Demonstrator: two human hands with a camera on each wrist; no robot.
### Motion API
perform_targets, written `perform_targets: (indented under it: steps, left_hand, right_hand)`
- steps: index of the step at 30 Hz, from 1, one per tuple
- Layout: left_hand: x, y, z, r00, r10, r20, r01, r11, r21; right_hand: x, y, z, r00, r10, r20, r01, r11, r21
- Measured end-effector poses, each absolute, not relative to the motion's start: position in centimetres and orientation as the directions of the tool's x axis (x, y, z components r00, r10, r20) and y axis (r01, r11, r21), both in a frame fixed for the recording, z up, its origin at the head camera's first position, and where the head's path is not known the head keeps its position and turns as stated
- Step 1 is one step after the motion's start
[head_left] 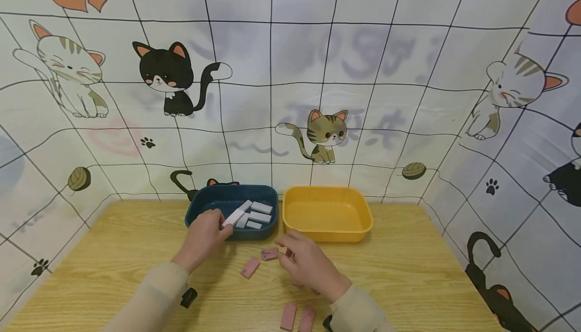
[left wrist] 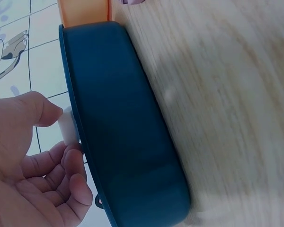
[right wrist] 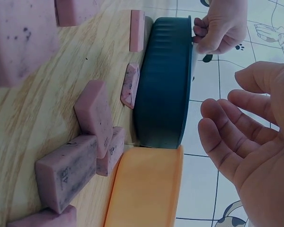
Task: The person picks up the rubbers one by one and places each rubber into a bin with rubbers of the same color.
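At the blue tray (head_left: pixel 196 221), my left hand (head_left: pixel 203 238) pinches a white block (left wrist: pixel 68 126) between thumb and fingers, just over the near rim. Several white blocks (head_left: pixel 259 217) lie loosely piled inside that tray. My right hand (head_left: pixel 312 267) hovers over the wood in front of the trays, fingers loosely bent and apart, holding nothing in the right wrist view. Pink erasers are around it: one eraser (head_left: pixel 250 268) to its left, a smudged one (head_left: pixel 269 254) by its fingertips, and others nearer me, such as this eraser (head_left: pixel 288 317). A "4B" mark shows on one eraser (right wrist: pixel 66 172).
A yellow tray (head_left: pixel 328 232) stands beside the blue one, to its right, against the back. The wooden tabletop (head_left: pixel 408 271) is enclosed by cat-printed sheeting (head_left: pixel 245 100) at the back and sides.
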State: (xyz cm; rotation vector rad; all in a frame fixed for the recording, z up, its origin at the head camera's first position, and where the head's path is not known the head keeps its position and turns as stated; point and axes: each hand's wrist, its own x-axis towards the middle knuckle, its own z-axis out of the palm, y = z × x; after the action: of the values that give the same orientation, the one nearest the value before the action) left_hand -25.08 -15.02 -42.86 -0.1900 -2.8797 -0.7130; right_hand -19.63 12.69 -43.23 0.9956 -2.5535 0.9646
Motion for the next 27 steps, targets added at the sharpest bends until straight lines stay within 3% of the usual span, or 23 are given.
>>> perform_targets:
  steps: [27]
  left_hand:
    - [-29.1, -14.7, -42.5, -1.000, 0.004, 0.015, 0.010, 0.914, 0.405]
  right_hand:
    - [-20.4, 12.9, -42.4, -0.756, -0.538, 0.373, -0.652, 0.575, -0.494]
